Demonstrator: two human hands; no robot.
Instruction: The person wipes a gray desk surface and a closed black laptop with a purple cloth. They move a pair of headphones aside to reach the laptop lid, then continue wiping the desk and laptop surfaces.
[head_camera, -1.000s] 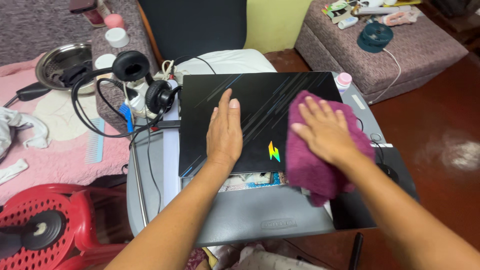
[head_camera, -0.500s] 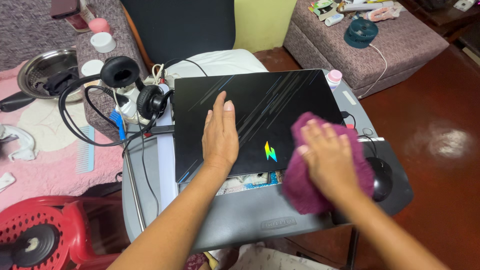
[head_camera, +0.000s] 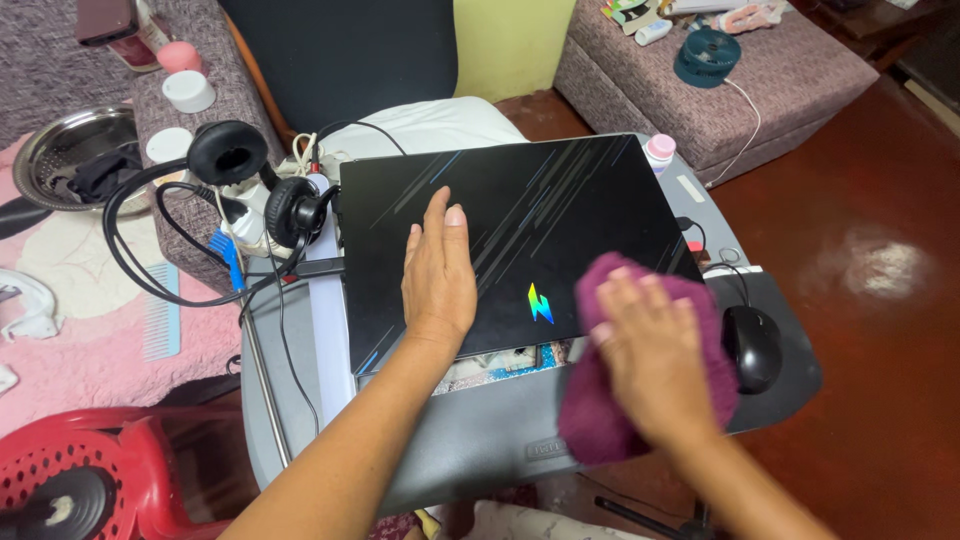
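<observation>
The work in hand looks like wiping down the closed black laptop (head_camera: 560, 200), which lies flat on a grey lap table (head_camera: 470, 440) in front of the person. The left hand (head_camera: 438, 275) lies flat on the lid, palm down, fingers straight and close together, holding nothing and seemingly pinning the machine. The right hand (head_camera: 650, 365) is spread over a bunched maroon cloth (head_camera: 590, 420), pressing it at the lid's near right corner, where it overlaps the table edge. By my reading the stroke is at the near edge, and the far half of the lid, with its thin slanted blue and grey lines, is where a further pass would have to go; that would call for firm left-hand pressure and care near the black mouse (head_camera: 752, 345) just beside the cloth on its dark pad (head_camera: 795, 370). A small bright bolt-shaped logo (head_camera: 540, 302), yellow to blue, sits near the lid's front edge between the hands. A colourful printed sheet (head_camera: 500, 365) pokes out from under the laptop. A small embossed badge (head_camera: 545, 452) marks the table's front rim, too small to make out. A white strip sticker (head_camera: 690, 188) lies right of the laptop, and a pink-capped little bottle (head_camera: 659, 152) stands at its far right corner. Black headphones (head_camera: 228, 152) lie to the left
</observation>
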